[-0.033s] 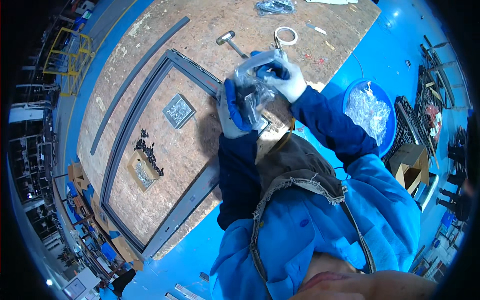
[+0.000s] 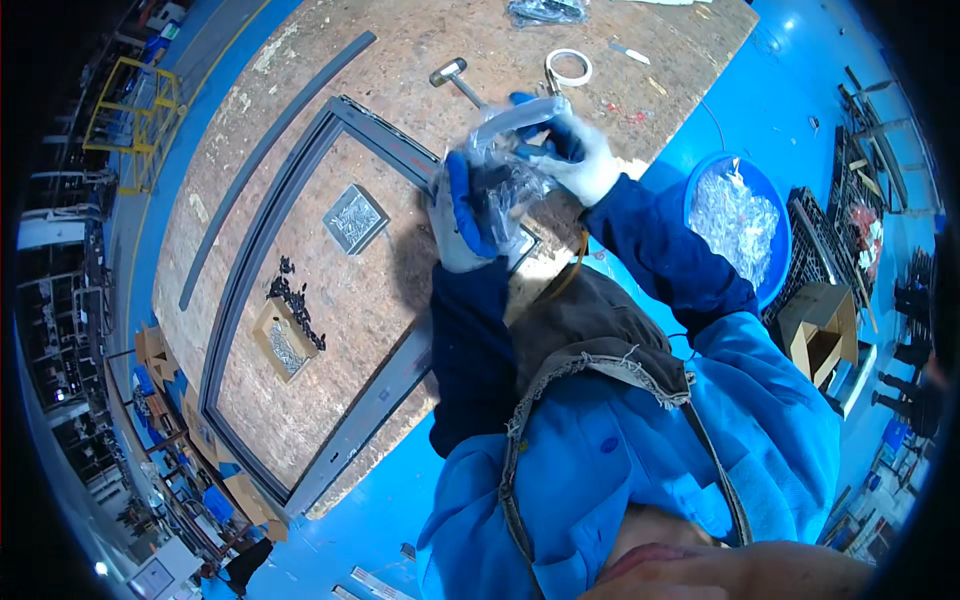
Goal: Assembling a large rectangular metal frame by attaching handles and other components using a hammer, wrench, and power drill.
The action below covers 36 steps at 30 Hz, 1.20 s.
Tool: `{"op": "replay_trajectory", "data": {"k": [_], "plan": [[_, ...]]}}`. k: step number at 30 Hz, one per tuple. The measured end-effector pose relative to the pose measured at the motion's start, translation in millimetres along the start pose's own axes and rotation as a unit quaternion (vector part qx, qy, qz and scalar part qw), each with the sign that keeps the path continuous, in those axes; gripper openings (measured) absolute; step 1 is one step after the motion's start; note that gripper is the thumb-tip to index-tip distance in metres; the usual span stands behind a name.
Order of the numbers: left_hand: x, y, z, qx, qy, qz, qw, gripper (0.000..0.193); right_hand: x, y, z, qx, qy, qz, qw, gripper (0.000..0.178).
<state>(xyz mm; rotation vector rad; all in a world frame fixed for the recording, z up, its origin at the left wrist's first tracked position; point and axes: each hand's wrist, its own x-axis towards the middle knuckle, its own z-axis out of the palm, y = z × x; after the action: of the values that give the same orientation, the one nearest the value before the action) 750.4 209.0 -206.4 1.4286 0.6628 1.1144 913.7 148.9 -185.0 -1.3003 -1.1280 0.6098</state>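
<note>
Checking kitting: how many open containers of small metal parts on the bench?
2: grey tray and cardboard box beside black pieces, both inside dark frame. More may be hidden.

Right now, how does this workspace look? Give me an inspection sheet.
Surface: worn brown workbench.
Job's things: clear plastic packaging, contents unclear; dark grey frame lying on the bench.
Clutter: mallet, tape roll, metal tray and cardboard box of small metal parts, loose black pieces.
Hands: left hand and right hand, gloved, both holding the packaging.
Cables: thin dark line on the floor, possibly a cable.
Surroundings: blue bin of crumpled plastic, open carton.
</note>
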Motion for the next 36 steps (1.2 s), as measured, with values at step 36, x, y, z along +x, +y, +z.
{"op": "replay_trajectory", "data": {"k": [36], "plan": [[-71, 97, 321, 0.075, -0.244, -0.272, 0.928, 0.020, -124, 41, -288, 0.475, 0.344, 0.010, 0.810, 0.040]]}}
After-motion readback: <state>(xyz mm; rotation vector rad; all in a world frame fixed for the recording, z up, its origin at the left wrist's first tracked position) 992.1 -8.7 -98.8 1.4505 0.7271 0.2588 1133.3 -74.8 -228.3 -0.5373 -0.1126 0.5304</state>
